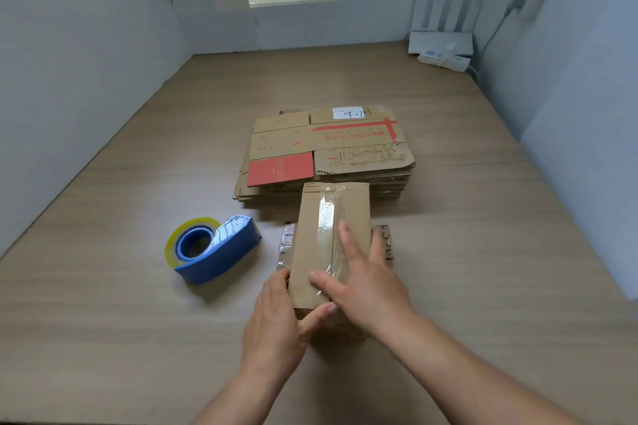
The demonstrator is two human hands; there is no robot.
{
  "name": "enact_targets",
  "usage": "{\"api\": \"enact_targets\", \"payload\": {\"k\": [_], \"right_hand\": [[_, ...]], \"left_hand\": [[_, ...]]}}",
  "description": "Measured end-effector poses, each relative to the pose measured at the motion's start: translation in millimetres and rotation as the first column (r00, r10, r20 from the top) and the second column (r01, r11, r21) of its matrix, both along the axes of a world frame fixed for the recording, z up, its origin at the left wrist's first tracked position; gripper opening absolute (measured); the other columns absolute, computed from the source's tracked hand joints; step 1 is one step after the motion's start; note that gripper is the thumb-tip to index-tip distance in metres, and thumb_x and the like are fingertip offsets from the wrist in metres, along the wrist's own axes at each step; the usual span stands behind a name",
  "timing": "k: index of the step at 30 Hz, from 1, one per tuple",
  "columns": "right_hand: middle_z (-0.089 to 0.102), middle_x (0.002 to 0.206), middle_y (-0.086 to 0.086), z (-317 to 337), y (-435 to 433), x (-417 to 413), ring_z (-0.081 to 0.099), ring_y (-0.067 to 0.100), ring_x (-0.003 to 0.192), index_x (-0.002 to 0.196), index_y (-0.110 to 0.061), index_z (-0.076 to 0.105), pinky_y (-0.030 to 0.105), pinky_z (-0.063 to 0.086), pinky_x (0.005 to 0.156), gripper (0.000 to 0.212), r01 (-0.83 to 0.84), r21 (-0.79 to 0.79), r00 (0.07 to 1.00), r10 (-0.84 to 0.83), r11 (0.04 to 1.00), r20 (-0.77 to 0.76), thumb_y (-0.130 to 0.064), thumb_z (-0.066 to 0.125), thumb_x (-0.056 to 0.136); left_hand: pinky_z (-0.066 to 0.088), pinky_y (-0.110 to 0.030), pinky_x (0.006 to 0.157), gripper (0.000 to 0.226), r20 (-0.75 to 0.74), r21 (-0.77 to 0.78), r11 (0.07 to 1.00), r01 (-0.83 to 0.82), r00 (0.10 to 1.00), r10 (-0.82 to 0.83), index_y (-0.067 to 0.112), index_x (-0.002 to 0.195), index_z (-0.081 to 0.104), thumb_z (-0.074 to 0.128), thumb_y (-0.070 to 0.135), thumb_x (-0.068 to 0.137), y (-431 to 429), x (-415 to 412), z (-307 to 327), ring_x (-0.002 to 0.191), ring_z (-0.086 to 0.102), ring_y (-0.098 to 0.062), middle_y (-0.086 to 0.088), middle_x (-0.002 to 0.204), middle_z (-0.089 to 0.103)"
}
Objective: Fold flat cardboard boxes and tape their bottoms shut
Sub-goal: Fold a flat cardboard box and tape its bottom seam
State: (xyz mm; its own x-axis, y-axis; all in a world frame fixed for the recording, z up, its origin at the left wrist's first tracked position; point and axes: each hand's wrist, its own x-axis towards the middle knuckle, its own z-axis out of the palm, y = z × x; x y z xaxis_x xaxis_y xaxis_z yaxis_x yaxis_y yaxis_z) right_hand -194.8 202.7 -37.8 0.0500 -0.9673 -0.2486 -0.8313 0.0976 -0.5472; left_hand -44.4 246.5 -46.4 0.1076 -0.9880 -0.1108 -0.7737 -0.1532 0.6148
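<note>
A: Hand status?
B: Left hand grasps the near left corner of the box, with the thumb along the near edge. Right hand lies flat on top, fingers straight and spread, pressing the tape strip.
A: Box location?
B: On the table, near centre, taped face up, under both hands.
A: Farther items?
B: Tape dispenser to the left, apart from the box. Stack of flat boxes directly behind it.
</note>
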Motion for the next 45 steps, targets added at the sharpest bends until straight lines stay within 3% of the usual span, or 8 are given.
{"api": "enact_targets", "payload": {"k": [9,13,18,22,29,37,40,45], "right_hand": [[-0.031,0.154,-0.002,13.2,19.3,-20.3,0.002,0.025,0.147,0.124,-0.076,-0.010,0.037,0.017,0.118,0.097,-0.187,0.057,0.979,0.181,0.981,0.089,-0.081,0.060,0.056],[-0.032,0.153,-0.003,19.3,22.0,-24.0,0.001,0.022,0.147,0.134,-0.069,-0.002,0.035,0.014,0.119,0.101,-0.234,0.056,0.971,0.231,0.971,0.055,-0.067,0.071,0.064],[-0.031,0.153,-0.009,24.4,24.0,-16.2,0.010,0.021,0.146,0.127,-0.076,-0.009,0.033,0.020,0.117,0.112,-0.266,0.111,0.964,0.267,0.958,0.000,-0.067,0.077,0.055],[-0.024,0.156,-0.008,25.3,16.0,-12.8,0.013,0.017,0.145,0.122,-0.079,-0.007,0.026,0.020,0.116,0.109,-0.229,0.100,0.972,0.233,0.968,-0.031,-0.052,0.080,0.064],[-0.013,0.159,-0.011,22.0,7.8,-10.0,0.013,0.011,0.145,0.124,-0.078,0.001,0.023,0.018,0.115,0.100,-0.156,0.047,0.987,0.158,0.987,-0.025,-0.040,0.078,0.073],[-0.016,0.158,-0.007,31.4,11.4,-11.0,0.023,0.019,0.143,0.121,-0.077,-0.016,0.033,0.036,0.109,0.105,-0.205,0.034,0.964,0.208,0.978,-0.164,-0.045,0.071,0.071],[-0.016,0.159,-0.006,34.6,13.0,-14.8,0.015,0.017,0.145,0.123,-0.073,-0.016,0.032,0.029,0.113,0.107,-0.214,0.022,0.971,0.215,0.977,-0.109,-0.050,0.075,0.070],[-0.007,0.160,-0.007,45.8,14.1,-19.6,0.002,0.012,0.146,0.148,-0.046,0.008,0.037,0.014,0.119,0.096,-0.189,-0.113,0.982,0.190,0.976,0.004,-0.055,0.070,0.076]], "left_hand": [[0.047,-0.029,0.088,0.091,0.094,0.095,0.917,0.387,0.914,-0.395,0.025,0.136,0.028,0.058,0.077,0.068,-26.6,34.3,9.9,0.113,0.050,-0.013,0.006,0.128,0.045],[0.047,-0.020,0.087,0.090,-0.009,0.094,0.864,0.494,0.869,-0.496,0.034,0.140,0.031,0.050,0.083,0.066,-36.8,62.9,12.8,0.105,0.050,0.002,0.015,0.130,0.047],[0.043,-0.032,0.089,0.068,0.089,-0.131,0.979,0.155,0.986,-0.144,0.012,0.130,0.050,0.046,0.063,0.084,-78.8,118.1,3.7,0.113,0.050,-0.021,-0.007,0.125,0.054],[0.045,-0.041,0.083,0.059,0.309,0.043,0.999,0.012,0.951,-0.025,0.002,0.123,0.049,0.054,0.050,0.090,-106.3,137.5,-15.6,0.105,0.054,-0.032,-0.018,0.120,0.056],[0.045,-0.032,0.063,0.065,0.457,0.237,0.969,-0.062,0.888,-0.056,0.006,0.116,0.046,0.058,0.061,0.083,-121.8,141.7,-29.6,0.084,0.060,-0.026,-0.011,0.102,0.064],[0.044,-0.030,0.063,0.046,0.327,0.308,0.949,-0.064,0.944,-0.042,0.010,0.105,0.054,0.063,0.051,0.085,-108.5,155.6,-29.7,0.079,0.059,-0.020,-0.003,0.085,0.059],[0.043,-0.031,0.058,0.040,0.138,0.255,0.966,-0.047,0.990,0.011,0.012,0.098,0.054,0.069,0.045,0.081,-96.1,152.7,-17.6,0.073,0.057,-0.019,-0.004,0.081,0.059],[0.048,-0.028,0.056,0.028,-0.190,0.116,0.988,0.105,0.978,-0.082,0.030,0.085,0.058,0.074,0.046,0.070,-72.2,137.4,33.2,0.074,0.060,-0.014,0.002,0.084,0.063]]}}
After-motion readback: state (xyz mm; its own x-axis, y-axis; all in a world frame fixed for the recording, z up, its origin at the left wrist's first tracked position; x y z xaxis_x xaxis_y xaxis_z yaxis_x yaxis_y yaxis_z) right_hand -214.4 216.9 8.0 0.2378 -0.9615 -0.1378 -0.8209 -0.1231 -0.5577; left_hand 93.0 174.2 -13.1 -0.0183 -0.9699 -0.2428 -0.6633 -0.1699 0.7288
